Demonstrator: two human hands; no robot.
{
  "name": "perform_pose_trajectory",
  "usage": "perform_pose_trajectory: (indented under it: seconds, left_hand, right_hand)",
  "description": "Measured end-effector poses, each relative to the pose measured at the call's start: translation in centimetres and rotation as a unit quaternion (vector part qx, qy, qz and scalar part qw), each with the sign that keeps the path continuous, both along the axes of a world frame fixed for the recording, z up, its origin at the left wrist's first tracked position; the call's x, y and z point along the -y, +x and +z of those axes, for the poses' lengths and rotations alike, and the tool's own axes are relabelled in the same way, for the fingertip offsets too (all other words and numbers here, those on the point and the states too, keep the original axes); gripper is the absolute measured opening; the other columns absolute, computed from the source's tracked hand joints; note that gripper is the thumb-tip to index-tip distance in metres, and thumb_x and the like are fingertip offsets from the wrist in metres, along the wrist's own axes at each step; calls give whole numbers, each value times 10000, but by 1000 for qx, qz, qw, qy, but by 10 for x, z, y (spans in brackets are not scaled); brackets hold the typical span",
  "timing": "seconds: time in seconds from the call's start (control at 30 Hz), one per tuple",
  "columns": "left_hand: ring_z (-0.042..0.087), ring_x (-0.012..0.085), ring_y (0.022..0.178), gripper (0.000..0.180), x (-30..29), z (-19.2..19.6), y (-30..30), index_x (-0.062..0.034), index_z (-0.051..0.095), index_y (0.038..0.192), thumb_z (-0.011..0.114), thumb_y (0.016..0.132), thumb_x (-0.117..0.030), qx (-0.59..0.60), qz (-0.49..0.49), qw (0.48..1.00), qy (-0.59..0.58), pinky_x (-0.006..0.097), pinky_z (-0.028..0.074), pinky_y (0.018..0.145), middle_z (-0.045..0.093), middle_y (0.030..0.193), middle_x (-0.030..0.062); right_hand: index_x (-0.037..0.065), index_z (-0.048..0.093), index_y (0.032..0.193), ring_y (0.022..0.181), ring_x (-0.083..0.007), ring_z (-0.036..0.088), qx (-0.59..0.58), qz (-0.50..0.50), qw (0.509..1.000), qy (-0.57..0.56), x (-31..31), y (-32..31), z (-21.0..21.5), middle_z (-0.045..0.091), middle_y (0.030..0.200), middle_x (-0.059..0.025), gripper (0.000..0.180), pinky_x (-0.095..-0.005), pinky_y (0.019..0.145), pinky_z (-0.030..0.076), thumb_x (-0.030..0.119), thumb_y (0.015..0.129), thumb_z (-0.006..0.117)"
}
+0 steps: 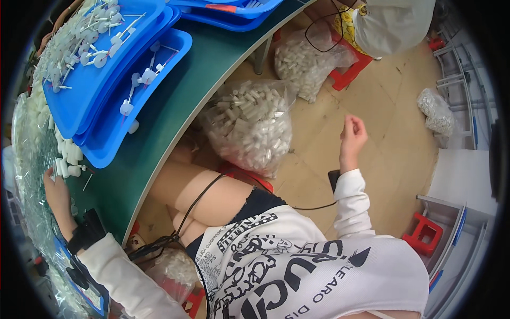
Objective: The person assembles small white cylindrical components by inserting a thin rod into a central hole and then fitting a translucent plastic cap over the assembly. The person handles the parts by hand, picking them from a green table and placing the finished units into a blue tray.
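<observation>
My left hand (57,198) reaches over the left part of the green table. Its fingers are stretched out beside several short white plastic cylinders (68,167), and the fingertips seem to touch them. Whether one is gripped is hard to see. A thin stick with a bit of red wire lies just right of these cylinders. My right hand (353,139) is raised at the right, well away from the table and above the floor. Its fingers are curled in; anything small between them cannot be made out.
Stacked blue trays (98,151) hold white stick-and-disc parts on the green table (159,109). More blue trays (239,22) stand farther back. Clear bags of white cylinders (249,127) rest beyond my legs. A black cable crosses my lap. A red stool (423,235) is at right.
</observation>
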State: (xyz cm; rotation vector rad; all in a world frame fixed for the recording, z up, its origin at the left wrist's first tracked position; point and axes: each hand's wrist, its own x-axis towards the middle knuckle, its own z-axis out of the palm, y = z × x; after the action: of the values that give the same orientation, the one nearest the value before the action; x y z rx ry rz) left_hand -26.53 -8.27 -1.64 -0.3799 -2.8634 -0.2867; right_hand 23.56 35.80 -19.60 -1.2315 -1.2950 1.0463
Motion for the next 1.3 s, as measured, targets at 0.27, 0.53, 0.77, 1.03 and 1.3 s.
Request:
perform_pose_trajectory:
  seconds: [0.27, 0.53, 0.77, 1.03, 1.3]
  left_hand:
    - [452, 157, 725, 386, -84, 72, 137, 3, 479, 1159, 414, 795, -108, 26, -80, 979, 186, 275, 373, 707, 505, 835, 93]
    - [438, 85, 687, 310, -83, 54, 196, -25, 453, 1140, 401, 837, -65, 139, -17, 930, 340, 223, 362, 626, 510, 771, 24]
    - [456, 66, 712, 233, -84, 30, 205, -13, 478, 1102, 471, 870, -33, 90, -147, 893, 416, 199, 377, 639, 585, 961, 47]
    - [570, 132, 832, 276, -79, 40, 228, 55, 520, 1104, 549, 830, 42, 198, -151, 683, 687, 248, 470, 726, 590, 989, 118]
    - [579, 177, 806, 282, -79, 32, 246, 73, 520, 1098, 578, 845, -38, 282, -192, 596, 727, 295, 486, 706, 578, 948, 113]
  right_hand:
    - [18, 601, 874, 550, 2, 388, -49, 223, 954, 193, 18, -114, 176, 514, 672, 62, 68, -166, 483, 270, 81, 849, 593]
    - [12, 618, 830, 540, -177, 560, 87, 502, 752, 418, 62, -263, 285, 599, 634, -77, 143, -271, 537, 436, 144, 775, 614]
    - [36, 640, 868, 671, -253, 604, 365, 575, 599, 422, 72, -370, 276, 633, 759, -110, 294, -345, 647, 481, 299, 738, 657]
    - [31, 617, 926, 725, -239, 615, 142, 604, 656, 429, 118, -289, 283, 636, 836, -94, 182, -306, 661, 490, 91, 754, 623]
    - [17, 638, 948, 681, -207, 593, 80, 679, 614, 393, 159, -210, 260, 611, 834, -101, 255, -279, 574, 475, -22, 696, 647]
